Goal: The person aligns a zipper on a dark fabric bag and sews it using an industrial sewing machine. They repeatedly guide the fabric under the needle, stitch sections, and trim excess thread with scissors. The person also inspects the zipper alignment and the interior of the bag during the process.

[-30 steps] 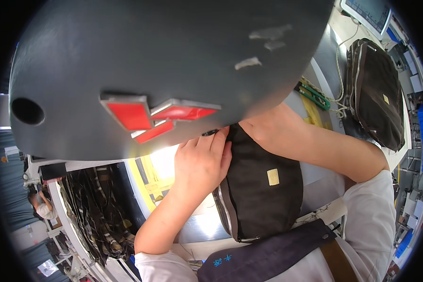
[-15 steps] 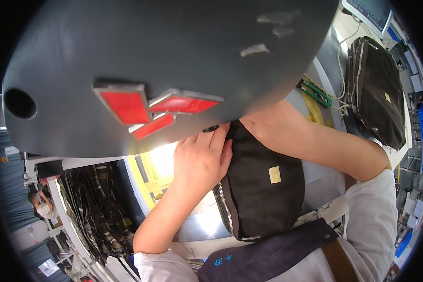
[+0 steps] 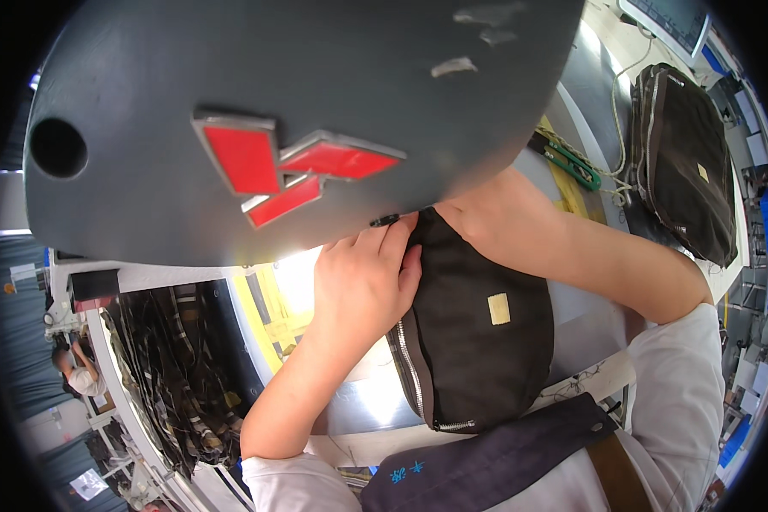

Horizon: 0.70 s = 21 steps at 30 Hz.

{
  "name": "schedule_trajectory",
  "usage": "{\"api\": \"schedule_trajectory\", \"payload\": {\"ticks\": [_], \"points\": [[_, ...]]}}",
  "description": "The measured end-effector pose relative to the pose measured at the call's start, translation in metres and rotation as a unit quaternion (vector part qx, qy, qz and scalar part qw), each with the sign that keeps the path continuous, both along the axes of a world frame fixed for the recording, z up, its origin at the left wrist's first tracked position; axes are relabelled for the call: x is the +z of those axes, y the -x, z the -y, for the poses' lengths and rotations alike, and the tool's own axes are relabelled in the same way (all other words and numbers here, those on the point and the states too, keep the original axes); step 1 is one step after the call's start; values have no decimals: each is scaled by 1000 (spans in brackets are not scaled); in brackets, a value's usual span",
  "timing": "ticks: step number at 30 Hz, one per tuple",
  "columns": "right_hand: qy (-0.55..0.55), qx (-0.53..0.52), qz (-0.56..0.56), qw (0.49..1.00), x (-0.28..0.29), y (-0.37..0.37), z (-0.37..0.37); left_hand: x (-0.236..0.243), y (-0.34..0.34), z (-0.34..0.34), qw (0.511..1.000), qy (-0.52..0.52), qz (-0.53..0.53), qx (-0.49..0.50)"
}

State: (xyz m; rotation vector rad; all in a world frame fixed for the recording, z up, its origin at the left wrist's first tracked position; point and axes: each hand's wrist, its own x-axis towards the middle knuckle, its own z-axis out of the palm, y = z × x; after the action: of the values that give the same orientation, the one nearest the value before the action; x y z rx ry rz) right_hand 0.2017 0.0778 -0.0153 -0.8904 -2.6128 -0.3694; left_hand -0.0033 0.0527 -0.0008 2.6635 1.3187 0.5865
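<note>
A black fabric bag (image 3: 478, 358) with a silver zipper along its left and near edges and a small pale yellow patch (image 3: 498, 310) lies in front of me. Its far end runs under the dark grey machine head (image 3: 145, 196), which looks like a sewing machine. My left hand (image 3: 363, 273) is closed at the bag's far left edge, thumb over the fabric and fingertips partly covered by the machine. On the far right side, my right hand (image 3: 495, 213) rests against the bag; the machine head hides its fingers.
Green thread snips (image 3: 572, 166) and cord lie right of the machine. Beyond them is another black bag (image 3: 687, 162), near a screen (image 3: 670, 21). Dark fabric pieces (image 3: 175, 367) are piled at left. Another person (image 3: 81, 371) is farther off at left.
The machine head appears shifted slightly up in the picture. Both hands keep nearly the same places on the bag.
</note>
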Motion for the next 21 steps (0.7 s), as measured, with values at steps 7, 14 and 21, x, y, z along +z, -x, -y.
{"api": "schedule_trajectory", "payload": {"ticks": [7, 14, 21], "points": [[-2, 0, -7, 1000, 1, -1, -3, -1, 0, -3, 1000, -23, -4, 6], [25, -22, 5, 999, 4, 0, -11, -5, 0, -13, 999, -23, -21, 22], [22, 0, -14, 1000, 2, -2, -10, -6, -1, -10, 999, -37, -2, 11]]}}
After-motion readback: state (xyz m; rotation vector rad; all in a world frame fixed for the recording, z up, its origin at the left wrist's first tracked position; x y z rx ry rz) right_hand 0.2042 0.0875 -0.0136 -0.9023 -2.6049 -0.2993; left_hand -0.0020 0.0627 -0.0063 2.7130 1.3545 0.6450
